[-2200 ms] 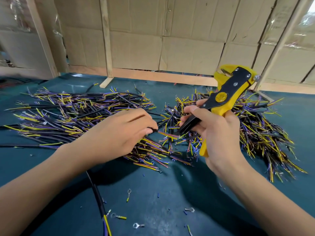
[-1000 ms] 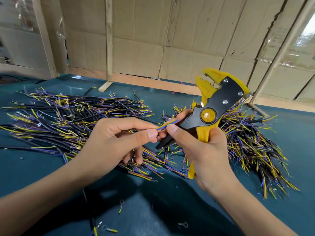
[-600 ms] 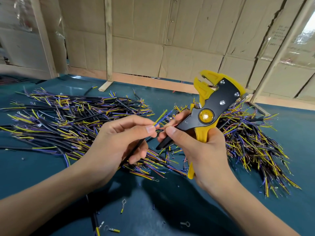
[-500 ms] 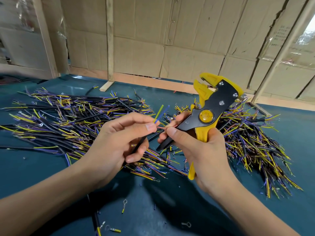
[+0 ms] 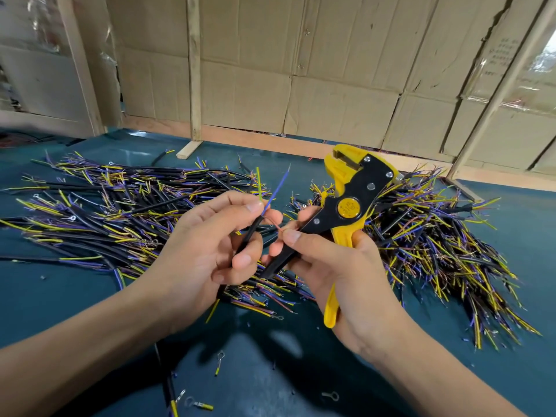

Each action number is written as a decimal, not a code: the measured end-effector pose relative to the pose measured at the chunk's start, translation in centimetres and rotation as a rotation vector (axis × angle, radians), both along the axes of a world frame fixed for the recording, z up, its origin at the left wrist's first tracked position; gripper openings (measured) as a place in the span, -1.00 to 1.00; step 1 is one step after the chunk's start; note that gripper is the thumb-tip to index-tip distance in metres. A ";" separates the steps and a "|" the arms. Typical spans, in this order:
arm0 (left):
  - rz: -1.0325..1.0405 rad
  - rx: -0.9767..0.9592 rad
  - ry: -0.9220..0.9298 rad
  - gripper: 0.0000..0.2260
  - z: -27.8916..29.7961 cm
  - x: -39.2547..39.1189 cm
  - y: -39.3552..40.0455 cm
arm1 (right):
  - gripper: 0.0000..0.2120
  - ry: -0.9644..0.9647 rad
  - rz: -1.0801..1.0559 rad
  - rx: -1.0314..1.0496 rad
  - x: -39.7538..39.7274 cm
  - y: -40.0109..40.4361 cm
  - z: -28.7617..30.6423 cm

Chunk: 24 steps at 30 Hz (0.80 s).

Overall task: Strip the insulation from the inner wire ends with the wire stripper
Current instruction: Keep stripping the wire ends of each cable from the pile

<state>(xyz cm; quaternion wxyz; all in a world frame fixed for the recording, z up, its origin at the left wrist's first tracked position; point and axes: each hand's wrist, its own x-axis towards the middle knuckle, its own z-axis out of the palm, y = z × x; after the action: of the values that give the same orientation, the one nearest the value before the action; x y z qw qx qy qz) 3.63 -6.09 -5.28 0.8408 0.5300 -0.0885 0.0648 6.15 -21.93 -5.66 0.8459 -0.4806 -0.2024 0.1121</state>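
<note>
Black sheathed cable (image 5: 251, 233) pinched in left hand's (image 5: 207, 257) grip, inner wires fanned toward twelve o'clock, unstripped I'd judge; right hand's (image 5: 340, 272) grip clasps yellow-and-black wire stripper (image 5: 349, 206), not yet engaged.

You're looking at a teal table surface (image 5: 75, 296) filling 3 to 9 o'clock. Flattened cardboard sheets (image 5: 331, 70) are lining the back wall at 12, with bare wooden posts (image 5: 194, 70) standing against them. A plastic-covered opening (image 5: 541, 61) at 2 o'clock is letting daylight in. A pale wall (image 5: 36, 82) is sitting at 10.
</note>
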 end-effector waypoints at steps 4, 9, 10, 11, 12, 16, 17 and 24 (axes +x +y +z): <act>0.059 0.009 0.085 -0.81 0.2 0.1 -0.5 | -0.79 -0.015 -0.025 -0.037 0.0 0.0 -0.2; 0.150 0.008 0.042 -0.74 1.1 0.2 -0.1 | -0.85 -0.062 -0.070 -0.170 0.4 -0.6 -0.3; 0.168 -0.003 0.029 -0.76 1.3 0.3 0.1 | -0.87 -0.053 -0.030 -0.188 0.5 -0.8 -0.2; 0.182 -0.020 0.015 -0.77 1.5 0.3 0.4 | -0.89 -0.043 0.017 -0.204 0.7 -1.1 0.0; 0.190 -0.041 0.002 -0.77 1.7 0.3 0.7 | -0.90 -0.037 0.061 -0.223 0.9 -1.4 0.0; 0.178 -0.094 -0.028 -0.82 2.4 0.3 1.5 | -0.90 -0.060 0.213 -0.301 1.2 -2.0 -0.2; 0.171 -0.109 -0.031 -0.83 2.5 0.2 1.6 | -0.89 -0.074 0.247 -0.312 1.2 -2.1 -0.4; 0.151 -0.146 -0.029 -0.87 2.6 0.1 1.7 | -0.82 -0.130 0.358 -0.317 0.8 -1.9 -0.9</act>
<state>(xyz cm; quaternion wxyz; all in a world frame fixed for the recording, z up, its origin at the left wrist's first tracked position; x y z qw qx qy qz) 3.71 -4.36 -2.65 0.8687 0.4714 -0.0557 0.1418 6.96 -23.88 -6.57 0.7117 -0.5701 -0.3181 0.2594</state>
